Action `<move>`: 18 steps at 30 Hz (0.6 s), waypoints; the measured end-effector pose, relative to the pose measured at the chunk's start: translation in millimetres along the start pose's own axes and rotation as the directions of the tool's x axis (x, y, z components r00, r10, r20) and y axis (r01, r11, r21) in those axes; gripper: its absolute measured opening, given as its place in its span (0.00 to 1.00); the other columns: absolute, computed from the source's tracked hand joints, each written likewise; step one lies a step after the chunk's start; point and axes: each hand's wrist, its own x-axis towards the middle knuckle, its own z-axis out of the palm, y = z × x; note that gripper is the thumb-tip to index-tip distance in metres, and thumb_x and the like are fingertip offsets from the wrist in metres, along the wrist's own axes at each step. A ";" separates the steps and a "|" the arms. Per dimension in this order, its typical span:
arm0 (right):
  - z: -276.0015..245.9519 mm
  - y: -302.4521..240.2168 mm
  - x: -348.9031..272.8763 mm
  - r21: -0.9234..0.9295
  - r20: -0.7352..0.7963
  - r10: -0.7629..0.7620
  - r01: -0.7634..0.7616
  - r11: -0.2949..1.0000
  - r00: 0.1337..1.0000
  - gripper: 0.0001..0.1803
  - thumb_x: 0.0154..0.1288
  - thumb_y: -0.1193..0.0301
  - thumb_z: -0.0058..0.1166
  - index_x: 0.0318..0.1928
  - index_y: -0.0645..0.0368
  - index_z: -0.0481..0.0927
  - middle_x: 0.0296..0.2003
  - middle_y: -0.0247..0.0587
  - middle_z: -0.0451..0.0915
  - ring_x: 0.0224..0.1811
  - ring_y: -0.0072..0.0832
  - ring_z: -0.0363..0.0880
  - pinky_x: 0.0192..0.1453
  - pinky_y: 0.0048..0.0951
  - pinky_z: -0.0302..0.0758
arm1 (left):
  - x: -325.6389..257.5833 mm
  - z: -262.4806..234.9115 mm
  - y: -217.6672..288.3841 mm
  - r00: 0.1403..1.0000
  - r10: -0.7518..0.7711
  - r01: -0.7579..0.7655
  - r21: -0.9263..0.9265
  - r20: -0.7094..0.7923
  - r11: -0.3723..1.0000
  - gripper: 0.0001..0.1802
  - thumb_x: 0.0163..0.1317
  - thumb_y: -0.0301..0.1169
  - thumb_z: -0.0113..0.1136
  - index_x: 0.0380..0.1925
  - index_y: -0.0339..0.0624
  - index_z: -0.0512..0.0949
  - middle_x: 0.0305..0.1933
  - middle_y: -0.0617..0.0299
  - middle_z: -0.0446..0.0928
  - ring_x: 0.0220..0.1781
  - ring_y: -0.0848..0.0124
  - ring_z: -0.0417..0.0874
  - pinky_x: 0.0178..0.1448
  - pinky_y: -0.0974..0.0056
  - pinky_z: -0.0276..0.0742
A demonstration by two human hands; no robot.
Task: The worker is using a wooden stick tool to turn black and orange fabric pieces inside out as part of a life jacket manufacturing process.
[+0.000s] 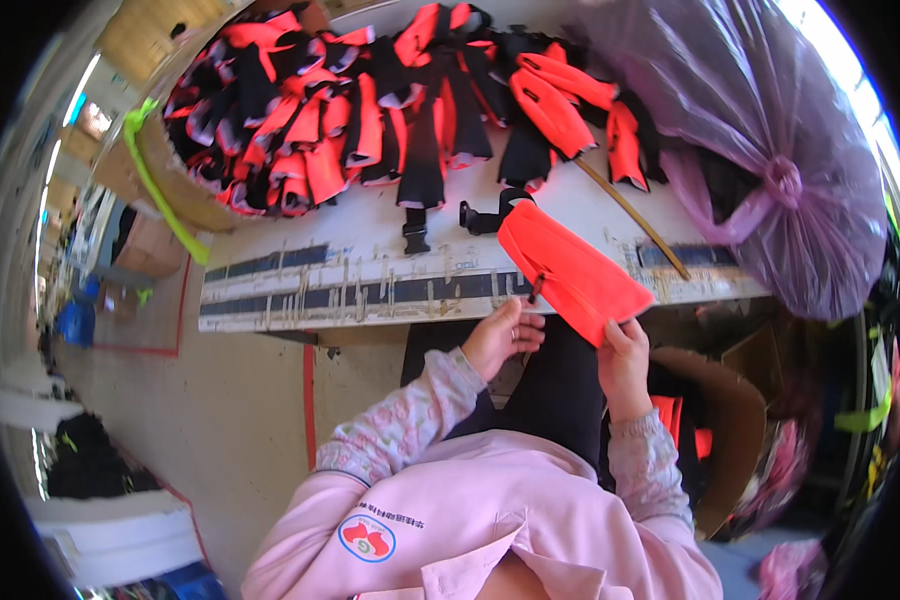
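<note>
Both hands on one orange pad [573, 272], right hand [625, 352] pinching its near corner, left hand [502, 335] curled by its strap, finished pile [370, 110] beyond fingertips.

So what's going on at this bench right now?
A person in a pink top is handling an orange fabric piece at the near edge of the white worktable. The right hand pinches its lower corner; the left hand sits at its left edge by a small dark pull, though that grip is unclear. A pile of orange-and-black strapped pieces lies further back, and a tied purple plastic bag sits at the right.
</note>
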 end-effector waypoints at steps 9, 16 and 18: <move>-30.0 47.3 -56.4 0.346 0.073 0.292 -0.299 0.889 0.954 0.17 0.63 0.77 0.47 0.53 0.55 0.70 0.46 0.31 0.78 0.45 0.22 0.78 0.50 0.22 0.74 | 12.5 57.2 24.7 0.928 0.368 -0.352 -0.202 0.050 0.914 0.22 0.62 0.38 0.55 0.52 0.38 0.69 0.50 0.60 0.74 0.52 0.71 0.75 0.57 0.63 0.68; -40.9 59.9 -52.9 0.312 0.087 0.353 -0.362 0.879 0.932 0.16 0.63 0.76 0.46 0.53 0.54 0.70 0.47 0.35 0.78 0.45 0.26 0.79 0.54 0.38 0.73 | 10.6 60.1 14.1 0.877 0.472 -0.470 0.040 -0.088 0.882 0.15 0.64 0.34 0.53 0.48 0.38 0.72 0.46 0.64 0.76 0.47 0.74 0.77 0.53 0.67 0.72; -45.8 63.9 -49.3 0.310 0.131 0.339 -0.364 0.878 0.931 0.17 0.63 0.76 0.46 0.53 0.53 0.70 0.47 0.34 0.78 0.45 0.26 0.79 0.54 0.38 0.73 | 9.7 62.0 16.1 0.866 0.487 -0.481 0.083 -0.113 0.873 0.15 0.64 0.36 0.54 0.45 0.37 0.73 0.43 0.66 0.76 0.43 0.79 0.75 0.49 0.71 0.71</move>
